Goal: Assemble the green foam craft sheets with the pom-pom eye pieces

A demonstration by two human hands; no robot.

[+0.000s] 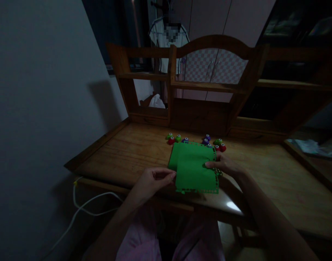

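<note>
Both my hands hold a green sheet of paper [195, 170] above the front of a wooden desk. Its edges are cut in a lacy pattern of small holes, and a second green layer shows behind its left side. My left hand [157, 181] pinches the lower left edge between thumb and fingers. At the right edge my right hand [222, 165] grips the paper, thumb on the front and fingers behind. Just beyond the paper lie several small round pieces with eye-like tops: green ones [178, 138], red ones [171, 140] and purple ones [205, 141].
A wooden shelf unit [204, 86] rises at the back of the desk [114, 152]. On the left is a pale wall [46, 108], with a white cable [86, 199] hanging below the desk edge. A plastic packet [310, 146] lies at the far right.
</note>
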